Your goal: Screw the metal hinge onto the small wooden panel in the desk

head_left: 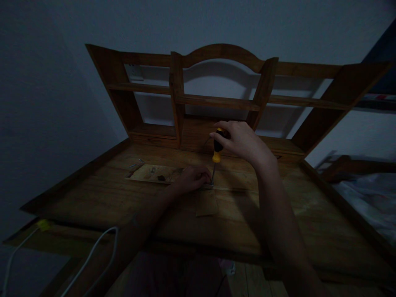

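Note:
My right hand point(244, 140) is closed around the black-and-yellow handle of a screwdriver point(216, 157). The screwdriver stands nearly upright, its shaft tilting slightly and its tip down at the edge of a small wooden piece point(206, 204). Close beside the tip lies my left hand point(192, 178), with curled fingers pressed together; what they pinch is hidden in the dim light. To its left a flat, pale wooden strip point(151, 173) with dark marks lies on the desk, partly behind that hand. Near the strip's far end are a few small metal pieces point(133, 166), possibly screws.
All this rests on a wooden desk point(102, 194) with raised side edges. A shelf unit point(216, 101) with drawers stands along its back, against the wall. A white cable point(114, 243) loops at the front left. On the right is a pale plastic-like sheet point(368, 198).

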### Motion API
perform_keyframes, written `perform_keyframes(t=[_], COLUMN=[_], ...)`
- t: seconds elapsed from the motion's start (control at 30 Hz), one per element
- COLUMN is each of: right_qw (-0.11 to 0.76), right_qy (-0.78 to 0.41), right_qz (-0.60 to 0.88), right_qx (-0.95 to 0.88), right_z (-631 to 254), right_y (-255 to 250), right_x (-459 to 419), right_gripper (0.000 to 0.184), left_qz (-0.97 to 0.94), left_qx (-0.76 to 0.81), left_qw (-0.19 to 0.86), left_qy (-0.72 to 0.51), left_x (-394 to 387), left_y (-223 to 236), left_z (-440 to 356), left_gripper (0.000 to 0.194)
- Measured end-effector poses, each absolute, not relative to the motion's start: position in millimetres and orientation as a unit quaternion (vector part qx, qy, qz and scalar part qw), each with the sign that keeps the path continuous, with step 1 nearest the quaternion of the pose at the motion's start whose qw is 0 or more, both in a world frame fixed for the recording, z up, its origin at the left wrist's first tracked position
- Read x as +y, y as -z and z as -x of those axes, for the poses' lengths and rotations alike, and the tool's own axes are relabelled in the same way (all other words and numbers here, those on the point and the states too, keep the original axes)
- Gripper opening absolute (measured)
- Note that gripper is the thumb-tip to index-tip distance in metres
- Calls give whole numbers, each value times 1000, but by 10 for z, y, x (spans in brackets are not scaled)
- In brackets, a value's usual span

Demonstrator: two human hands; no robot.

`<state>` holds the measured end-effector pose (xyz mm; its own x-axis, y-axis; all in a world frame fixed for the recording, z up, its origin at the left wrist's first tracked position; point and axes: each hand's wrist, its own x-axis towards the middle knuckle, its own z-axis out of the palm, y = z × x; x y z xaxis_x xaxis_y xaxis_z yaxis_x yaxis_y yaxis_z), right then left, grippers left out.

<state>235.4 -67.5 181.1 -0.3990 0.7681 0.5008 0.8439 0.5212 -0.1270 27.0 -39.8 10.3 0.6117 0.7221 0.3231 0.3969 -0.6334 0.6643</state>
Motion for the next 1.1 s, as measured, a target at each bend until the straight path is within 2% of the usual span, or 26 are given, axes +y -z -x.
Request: perform_keyframes(t=[0.17,0.57,0.9,1.1], right_qw=[269,257,252,248], right_qy=[58,86,53,66], right_qz=[475,482,461,470], right_qx=[-836,-833,-849,-845], right_z=[-2341,-2326,-2332,-2318], right_y=[-1846,-1794,-1806,-1772], right_x=[-724,-679,-706,-656], right_gripper=[48,39,49,38], left_qz=[-860,-854,-856,-856], left_qx=[319,330,317,320], left_qw=[272,268,272,271], left_qy=[-292,-299,-306,-303], left_x=[-409,-397,-394,-394], left_y=[-128,-115,-99,-99], left_z=[-271,-285,-273,-273], left_gripper=[19,19,20,20])
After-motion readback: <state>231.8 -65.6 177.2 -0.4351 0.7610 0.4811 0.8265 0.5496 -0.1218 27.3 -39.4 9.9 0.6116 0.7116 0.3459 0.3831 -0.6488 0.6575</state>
